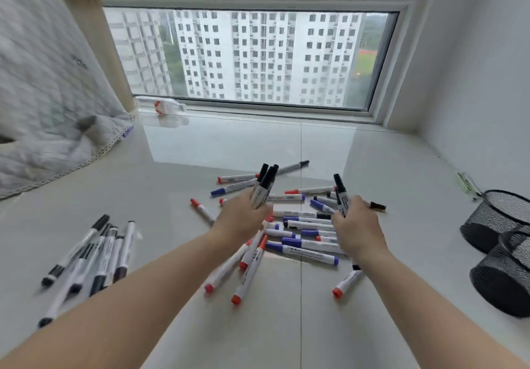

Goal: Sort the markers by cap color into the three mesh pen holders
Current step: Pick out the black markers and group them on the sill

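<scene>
A mixed pile of red-, blue- and black-capped markers (301,225) lies on the pale sill in the middle. My left hand (241,219) is closed round a bunch of black-capped markers (265,183), caps pointing up, above the pile's left side. My right hand (357,226) grips one black-capped marker (341,194) over the pile's right side. A separate group of black-capped markers (91,257) lies at the left. Black mesh pen holders (493,219) lie on their sides at the right edge; another holder (504,282) is nearer me.
A quilted blanket (43,110) covers the left side. A clear plastic bottle (160,106) lies by the window frame. A small green item (467,182) rests by the right wall. The window (252,59) spans the back.
</scene>
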